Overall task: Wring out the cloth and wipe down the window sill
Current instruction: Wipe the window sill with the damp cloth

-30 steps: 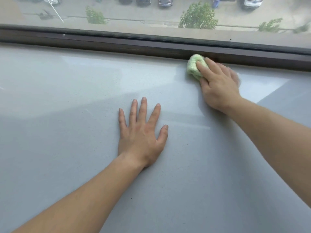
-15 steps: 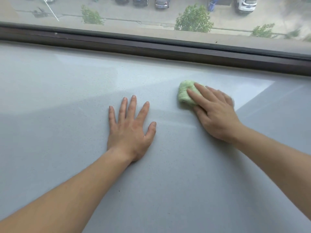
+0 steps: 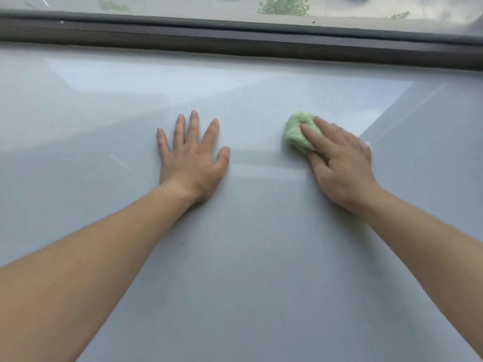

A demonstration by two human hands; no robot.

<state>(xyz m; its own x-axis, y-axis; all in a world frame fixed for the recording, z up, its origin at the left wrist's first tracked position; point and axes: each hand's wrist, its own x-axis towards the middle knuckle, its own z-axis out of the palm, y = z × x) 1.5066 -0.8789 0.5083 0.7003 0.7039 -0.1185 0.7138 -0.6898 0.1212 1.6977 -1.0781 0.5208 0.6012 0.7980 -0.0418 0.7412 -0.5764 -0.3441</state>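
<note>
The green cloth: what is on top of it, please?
The right hand presses its fingers on the cloth, covering its right part; the sill under it is hidden.

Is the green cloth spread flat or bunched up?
Bunched up: the green cloth is a small crumpled wad, pressed on the window sill by the right hand.
</note>
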